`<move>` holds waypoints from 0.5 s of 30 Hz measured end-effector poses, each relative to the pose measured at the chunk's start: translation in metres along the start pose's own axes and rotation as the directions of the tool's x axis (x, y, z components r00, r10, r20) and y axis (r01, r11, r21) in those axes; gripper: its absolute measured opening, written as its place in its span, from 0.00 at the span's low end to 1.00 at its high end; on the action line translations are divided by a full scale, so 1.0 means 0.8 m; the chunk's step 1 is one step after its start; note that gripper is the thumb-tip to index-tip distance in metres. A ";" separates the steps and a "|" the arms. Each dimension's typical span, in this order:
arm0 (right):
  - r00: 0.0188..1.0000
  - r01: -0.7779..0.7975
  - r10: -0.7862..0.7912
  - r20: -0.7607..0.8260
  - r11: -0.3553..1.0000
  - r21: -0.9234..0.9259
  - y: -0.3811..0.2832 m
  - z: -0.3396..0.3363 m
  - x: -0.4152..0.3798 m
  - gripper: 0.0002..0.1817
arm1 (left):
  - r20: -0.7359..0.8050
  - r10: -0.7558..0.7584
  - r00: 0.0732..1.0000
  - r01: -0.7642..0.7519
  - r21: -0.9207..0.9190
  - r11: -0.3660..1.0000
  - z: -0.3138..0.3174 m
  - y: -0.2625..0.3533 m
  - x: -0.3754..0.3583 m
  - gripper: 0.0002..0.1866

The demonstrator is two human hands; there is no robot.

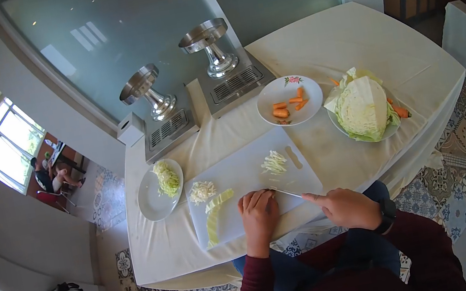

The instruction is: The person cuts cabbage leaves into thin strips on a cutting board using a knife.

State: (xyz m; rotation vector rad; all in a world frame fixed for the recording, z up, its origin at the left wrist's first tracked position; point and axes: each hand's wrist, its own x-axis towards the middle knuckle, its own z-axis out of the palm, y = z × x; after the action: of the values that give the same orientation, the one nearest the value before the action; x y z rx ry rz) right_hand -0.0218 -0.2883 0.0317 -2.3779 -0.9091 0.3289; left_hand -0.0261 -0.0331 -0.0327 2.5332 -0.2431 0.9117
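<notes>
White board [250, 173], knife [287, 192] between fingers [316, 197]

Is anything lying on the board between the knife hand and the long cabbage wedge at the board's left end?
Yes. The left hand rests flat on the cutting board, directly between the right hand holding the knife and the cabbage wedge.

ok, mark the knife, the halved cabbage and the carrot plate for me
knife [287, 192]: head view, on the blade over the board's near edge.
halved cabbage [362, 107]: head view, middle of the pale cut face.
carrot plate [271, 95]: head view, bare white area left of the carrot pieces.
</notes>
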 end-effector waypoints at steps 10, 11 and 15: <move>0.999 0.018 -0.021 -0.040 0.998 -0.058 -0.004 0.022 0.018 0.33 | -0.013 -0.005 1.000 0.005 0.017 1.000 -0.009 0.011 0.005 0.09; 0.999 0.021 -0.023 -0.047 0.998 -0.052 -0.003 0.023 0.017 0.33 | -0.015 -0.004 1.000 0.004 0.011 1.000 -0.009 0.011 0.005 0.09; 1.000 0.012 -0.013 -0.021 0.999 -0.039 -0.003 0.007 0.009 0.32 | -0.036 0.009 0.999 -0.008 0.033 0.999 -0.001 0.003 0.002 0.09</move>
State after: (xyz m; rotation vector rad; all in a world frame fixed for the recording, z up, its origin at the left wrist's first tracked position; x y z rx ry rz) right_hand -0.0205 -0.2797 0.0284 -2.4057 -0.9283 0.2836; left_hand -0.0263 -0.0352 -0.0306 2.5450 -0.2295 0.9710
